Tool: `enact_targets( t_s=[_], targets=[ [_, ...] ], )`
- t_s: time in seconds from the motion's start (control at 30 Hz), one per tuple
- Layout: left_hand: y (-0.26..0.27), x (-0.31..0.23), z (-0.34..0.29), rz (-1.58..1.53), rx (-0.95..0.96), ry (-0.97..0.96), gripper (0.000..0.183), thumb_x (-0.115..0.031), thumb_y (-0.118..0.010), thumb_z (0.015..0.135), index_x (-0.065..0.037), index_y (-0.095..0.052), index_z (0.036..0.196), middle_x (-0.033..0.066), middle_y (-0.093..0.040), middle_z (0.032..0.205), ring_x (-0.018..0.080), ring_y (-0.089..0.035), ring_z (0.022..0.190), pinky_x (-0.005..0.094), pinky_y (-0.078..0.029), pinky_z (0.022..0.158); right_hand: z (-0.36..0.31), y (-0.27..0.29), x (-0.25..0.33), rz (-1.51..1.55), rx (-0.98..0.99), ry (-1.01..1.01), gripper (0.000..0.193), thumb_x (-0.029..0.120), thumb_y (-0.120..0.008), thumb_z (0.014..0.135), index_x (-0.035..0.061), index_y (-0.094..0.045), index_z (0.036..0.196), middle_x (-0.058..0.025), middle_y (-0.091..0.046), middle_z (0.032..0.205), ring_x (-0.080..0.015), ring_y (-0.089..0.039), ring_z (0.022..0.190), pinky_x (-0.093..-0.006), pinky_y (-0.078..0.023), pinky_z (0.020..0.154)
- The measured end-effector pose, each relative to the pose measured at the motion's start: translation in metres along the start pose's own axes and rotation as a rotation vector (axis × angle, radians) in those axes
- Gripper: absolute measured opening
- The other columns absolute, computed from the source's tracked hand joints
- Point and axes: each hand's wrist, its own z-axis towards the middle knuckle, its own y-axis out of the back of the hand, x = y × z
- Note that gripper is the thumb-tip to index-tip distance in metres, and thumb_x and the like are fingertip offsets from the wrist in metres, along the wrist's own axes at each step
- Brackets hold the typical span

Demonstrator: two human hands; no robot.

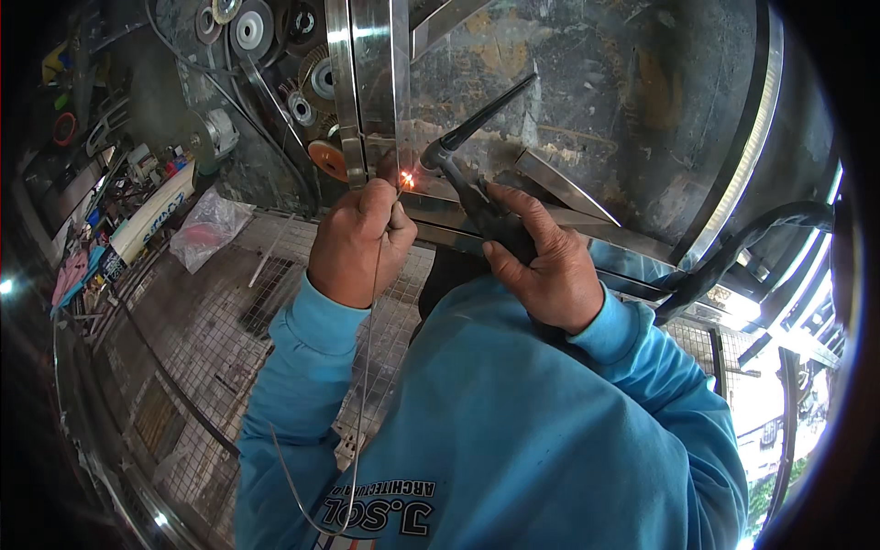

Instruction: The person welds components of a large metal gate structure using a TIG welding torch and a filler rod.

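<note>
My right hand [545, 258] is closed round the handle of a black TIG welding torch [477, 203]. The torch's head points left, and its long tapered back cap [490, 110] slants up to the right. My left hand [359, 240] pinches a thin filler rod [368, 357], whose long tail hangs down in front of my body and curls up at the end. A bright orange-white glow [407, 180] shows at the edge of a shiny metal tube [374, 82], between the torch head and my left fingertips. The rod's tip is lost in the glare.
Grinding and polishing discs [252, 30] lie at the upper left, with an orange disc [327, 159] beside the tube. A metal strip [568, 188] lies right of the torch. A thick black hose [733, 252] curves at the right. Left are a clear plastic bag [209, 229] and tiled floor [215, 344].
</note>
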Motion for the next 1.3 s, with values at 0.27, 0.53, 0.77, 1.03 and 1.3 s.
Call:
enact_targets(
  t_s=[0.27, 0.53, 0.77, 1.03, 1.3],
  targets=[
    [-0.001, -0.001, 0.0, 0.025, 0.002, 0.006, 0.017, -0.002, -0.066, 0.089, 0.002, -0.062, 0.105, 0.0247, -0.074, 0.101, 0.0432, -0.074, 0.092, 0.0464, -0.062, 0.077, -0.001, 0.001, 0.0, 0.001, 0.002, -0.003, 0.058, 0.02, -0.072, 0.094, 0.0165, -0.051, 0.148, -0.0169, -0.078, 0.102, -0.0359, -0.077, 0.092, -0.0416, -0.055, 0.09],
    [-0.001, -0.002, 0.0, 0.035, -0.002, 0.011, 0.017, -0.001, -0.066, 0.089, 0.002, -0.061, 0.104, 0.0252, -0.074, 0.1, 0.0441, -0.073, 0.091, 0.0471, -0.061, 0.076, 0.0, 0.001, 0.001, 0.013, 0.015, 0.0, 0.058, 0.019, -0.072, 0.094, 0.0167, -0.051, 0.148, -0.0158, -0.079, 0.1, -0.0349, -0.078, 0.089, -0.0403, -0.056, 0.088],
    [-0.001, -0.002, 0.001, 0.033, -0.003, -0.003, 0.017, -0.001, -0.066, 0.089, 0.002, -0.06, 0.104, 0.0251, -0.074, 0.1, 0.044, -0.074, 0.091, 0.0469, -0.062, 0.077, -0.001, 0.0, -0.001, -0.013, 0.007, 0.007, 0.058, 0.021, -0.072, 0.094, 0.0187, -0.052, 0.148, -0.0142, -0.079, 0.097, -0.034, -0.078, 0.088, -0.0414, -0.053, 0.09],
    [0.002, -0.005, 0.002, 0.021, -0.018, -0.023, 0.014, -0.001, -0.066, 0.089, 0.001, -0.056, 0.098, 0.0248, -0.071, 0.09, 0.0456, -0.071, 0.084, 0.0493, -0.058, 0.069, 0.001, 0.001, -0.005, 0.012, 0.013, 0.068, 0.058, 0.018, -0.071, 0.093, 0.016, -0.052, 0.148, -0.0159, -0.078, 0.103, -0.0346, -0.077, 0.095, -0.0422, -0.054, 0.092],
    [-0.002, 0.001, 0.0, 0.017, -0.012, 0.003, 0.017, -0.001, -0.066, 0.089, 0.0, -0.062, 0.105, 0.0234, -0.073, 0.097, 0.0434, -0.073, 0.089, 0.0467, -0.06, 0.075, 0.0, 0.0, 0.0, -0.028, -0.035, 0.054, 0.058, 0.018, -0.074, 0.091, 0.0156, -0.054, 0.146, -0.0177, -0.077, 0.107, -0.0377, -0.075, 0.097, -0.0419, -0.056, 0.089]
  ],
)
